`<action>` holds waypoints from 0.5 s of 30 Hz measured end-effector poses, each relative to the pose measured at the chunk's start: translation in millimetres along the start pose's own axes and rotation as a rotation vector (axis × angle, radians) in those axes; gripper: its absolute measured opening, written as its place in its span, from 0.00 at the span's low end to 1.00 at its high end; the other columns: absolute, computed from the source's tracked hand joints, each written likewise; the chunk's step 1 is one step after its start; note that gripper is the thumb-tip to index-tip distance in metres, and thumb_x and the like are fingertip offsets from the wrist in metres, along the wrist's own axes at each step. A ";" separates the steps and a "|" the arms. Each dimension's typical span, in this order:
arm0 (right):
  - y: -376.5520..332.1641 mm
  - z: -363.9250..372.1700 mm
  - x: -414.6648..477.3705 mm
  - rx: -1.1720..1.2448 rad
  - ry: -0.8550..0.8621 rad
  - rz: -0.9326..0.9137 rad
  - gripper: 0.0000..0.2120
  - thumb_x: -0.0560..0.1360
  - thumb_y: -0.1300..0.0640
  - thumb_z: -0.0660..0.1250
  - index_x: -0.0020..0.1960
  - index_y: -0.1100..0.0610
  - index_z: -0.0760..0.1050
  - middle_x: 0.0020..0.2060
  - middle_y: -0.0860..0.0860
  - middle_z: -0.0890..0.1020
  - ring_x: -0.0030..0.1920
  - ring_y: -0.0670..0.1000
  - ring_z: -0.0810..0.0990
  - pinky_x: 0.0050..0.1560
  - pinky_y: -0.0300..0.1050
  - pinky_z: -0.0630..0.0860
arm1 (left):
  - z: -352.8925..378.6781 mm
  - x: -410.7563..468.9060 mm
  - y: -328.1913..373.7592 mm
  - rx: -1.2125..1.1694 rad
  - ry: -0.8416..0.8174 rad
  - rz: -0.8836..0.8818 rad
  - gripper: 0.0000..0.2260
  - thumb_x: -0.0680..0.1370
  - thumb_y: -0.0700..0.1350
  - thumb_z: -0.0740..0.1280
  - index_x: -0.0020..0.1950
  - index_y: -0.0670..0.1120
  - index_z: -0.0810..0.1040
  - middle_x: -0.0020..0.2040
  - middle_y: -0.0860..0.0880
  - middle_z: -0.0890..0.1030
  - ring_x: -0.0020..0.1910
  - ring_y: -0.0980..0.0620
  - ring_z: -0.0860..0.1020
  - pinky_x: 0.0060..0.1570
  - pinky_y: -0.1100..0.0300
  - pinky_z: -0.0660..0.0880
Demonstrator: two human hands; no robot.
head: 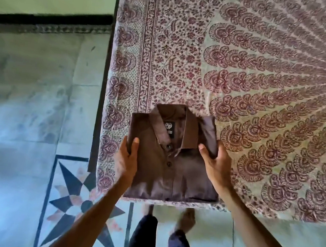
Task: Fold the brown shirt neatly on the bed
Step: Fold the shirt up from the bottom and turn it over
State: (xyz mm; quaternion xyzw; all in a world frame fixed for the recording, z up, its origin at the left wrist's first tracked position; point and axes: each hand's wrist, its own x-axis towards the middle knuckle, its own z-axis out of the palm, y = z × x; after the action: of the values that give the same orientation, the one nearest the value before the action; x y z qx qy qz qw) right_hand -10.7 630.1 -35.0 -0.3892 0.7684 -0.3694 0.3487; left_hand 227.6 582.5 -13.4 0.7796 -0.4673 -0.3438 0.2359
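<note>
The brown shirt (170, 165) is folded into a compact rectangle, collar and black neck label facing up, buttons down the middle. It is at the near corner of the bed (264, 84), which is covered by a maroon floral printed sheet. My left hand (126, 159) grips the shirt's left edge, thumb on top. My right hand (217, 166) grips its right edge near the collar, thumb on top and fingers underneath. The shirt's near edge lines up with the bed's front edge.
The bed's left and near edges drop to a tiled floor (26, 118) with a dark star inlay (79, 205). My legs in dark trousers (162, 243) and bare feet stand just in front of the bed. A wall skirting runs at the upper left.
</note>
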 end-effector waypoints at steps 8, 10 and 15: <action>-4.2 74.0 -18.4 -0.054 0.027 -0.055 0.28 0.71 0.39 0.67 0.57 0.62 0.77 0.48 0.56 0.84 0.48 0.54 0.82 0.47 0.39 0.73 | -39.5 30.6 -56.8 -0.081 0.022 0.019 0.15 0.81 0.53 0.61 0.63 0.46 0.76 0.49 0.49 0.79 0.47 0.50 0.77 0.46 0.61 0.72; -4.5 88.5 -21.8 -0.072 0.048 -0.077 0.28 0.72 0.41 0.68 0.60 0.63 0.77 0.52 0.57 0.84 0.51 0.53 0.82 0.51 0.38 0.73 | -43.5 38.2 -68.1 -0.087 0.002 0.020 0.15 0.81 0.54 0.61 0.62 0.48 0.76 0.47 0.52 0.78 0.45 0.52 0.76 0.45 0.61 0.71; 1.9 107.0 -26.1 -0.239 0.125 -0.065 0.19 0.73 0.47 0.72 0.51 0.64 0.77 0.40 0.59 0.83 0.40 0.58 0.81 0.39 0.44 0.70 | -47.3 62.2 -97.8 -0.013 -0.051 0.087 0.14 0.80 0.55 0.62 0.56 0.46 0.77 0.48 0.43 0.83 0.46 0.42 0.81 0.46 0.53 0.78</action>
State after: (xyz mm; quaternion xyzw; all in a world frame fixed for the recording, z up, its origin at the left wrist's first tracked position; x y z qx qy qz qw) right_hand 88.6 621.6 -81.9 -0.4291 0.8141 -0.3098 0.2390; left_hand 339.0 573.5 -69.6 0.7480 -0.5044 -0.3560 0.2435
